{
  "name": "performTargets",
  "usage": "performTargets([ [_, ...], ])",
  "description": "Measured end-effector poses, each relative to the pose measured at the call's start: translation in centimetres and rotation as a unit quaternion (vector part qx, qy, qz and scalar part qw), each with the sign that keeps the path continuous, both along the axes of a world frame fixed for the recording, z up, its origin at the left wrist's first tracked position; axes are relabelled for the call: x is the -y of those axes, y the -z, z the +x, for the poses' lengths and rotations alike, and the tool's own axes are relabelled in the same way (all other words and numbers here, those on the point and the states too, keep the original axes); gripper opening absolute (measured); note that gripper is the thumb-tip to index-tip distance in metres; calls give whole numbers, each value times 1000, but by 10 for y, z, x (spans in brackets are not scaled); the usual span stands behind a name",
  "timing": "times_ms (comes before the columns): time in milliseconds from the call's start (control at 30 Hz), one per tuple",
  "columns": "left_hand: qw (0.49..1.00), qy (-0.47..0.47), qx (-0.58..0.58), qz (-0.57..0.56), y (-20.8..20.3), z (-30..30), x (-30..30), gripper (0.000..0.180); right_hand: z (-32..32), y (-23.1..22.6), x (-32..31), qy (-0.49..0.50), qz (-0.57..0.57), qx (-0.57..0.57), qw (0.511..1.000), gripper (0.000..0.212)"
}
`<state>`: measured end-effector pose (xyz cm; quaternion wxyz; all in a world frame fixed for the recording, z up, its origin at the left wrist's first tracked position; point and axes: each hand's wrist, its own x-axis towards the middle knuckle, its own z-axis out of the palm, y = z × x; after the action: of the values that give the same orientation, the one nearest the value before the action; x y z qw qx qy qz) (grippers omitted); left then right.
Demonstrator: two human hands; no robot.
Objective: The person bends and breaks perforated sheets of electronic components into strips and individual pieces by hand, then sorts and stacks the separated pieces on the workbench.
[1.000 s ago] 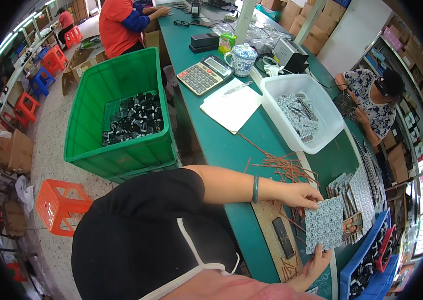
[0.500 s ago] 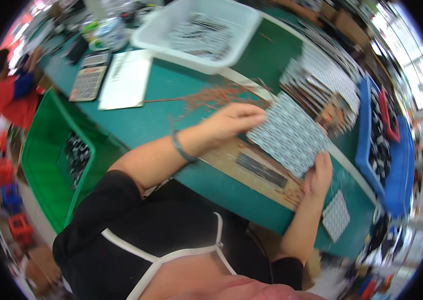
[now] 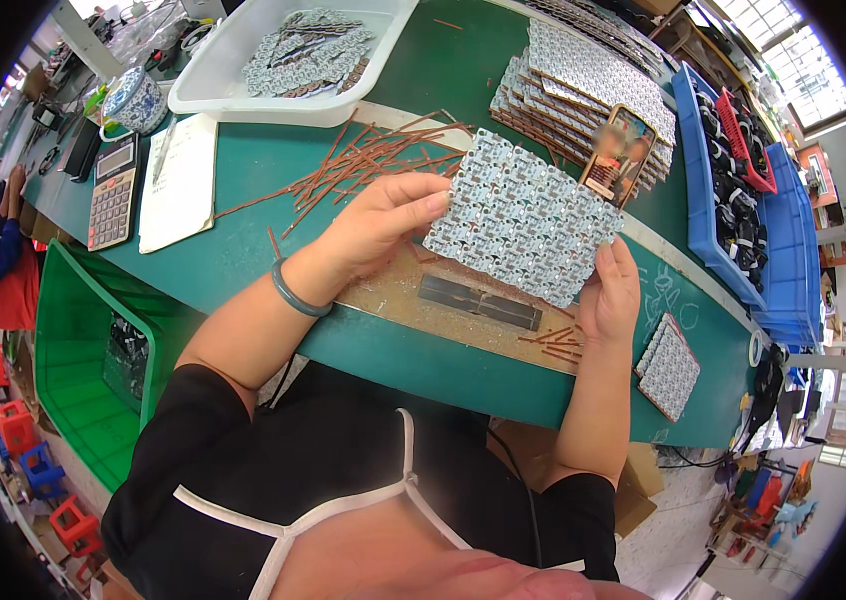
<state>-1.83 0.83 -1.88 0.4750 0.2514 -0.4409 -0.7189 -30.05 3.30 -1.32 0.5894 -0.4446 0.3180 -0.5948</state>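
Note:
A circuit board panel (image 3: 526,220), pale and covered with rows of small repeated parts, is held tilted above the bench between both hands. My left hand (image 3: 395,215) pinches its left edge between thumb and fingers. At the lower right edge, my right hand (image 3: 611,292) grips the panel with the thumb on top. Beneath it on the bench lies a wooden board (image 3: 393,295) with a dark metal bar (image 3: 478,302) fixed on it. Short brown strips (image 3: 555,348) are scattered at the board's right end. Two smaller panel pieces (image 3: 670,370) rest to the right of my right hand.
Long brown strips (image 3: 373,165) lie heaped beyond my left hand. A white tub (image 3: 193,95) holds board pieces. Stacked panels (image 3: 593,65) stand at the far right, a phone (image 3: 619,158) leaning there. Blue crates (image 3: 728,200), a green bin (image 3: 93,350), a calculator (image 3: 115,195) and a notebook (image 3: 178,185) surround the work area.
The view has shifted, so the bench sits differently in the picture. Both hands still hold the panel, which now faces the camera more squarely and looks sharper.

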Motion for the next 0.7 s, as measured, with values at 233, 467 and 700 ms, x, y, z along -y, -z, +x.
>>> performTargets([
  [233, 1000, 15, -19, 9, -5, 0, -1, 29, 1, -2, 0, -6, 3, 7, 1000, 33],
  [467, 1000, 21, -10, 3, 4, 3, 4, 29, -1, 0, -2, -36, -2, 40, 999, 35],
  [700, 1000, 25, -18, -3, -4, 1, 2, 29, -1, -2, -3, -54, -20, 45, 997, 35],
])
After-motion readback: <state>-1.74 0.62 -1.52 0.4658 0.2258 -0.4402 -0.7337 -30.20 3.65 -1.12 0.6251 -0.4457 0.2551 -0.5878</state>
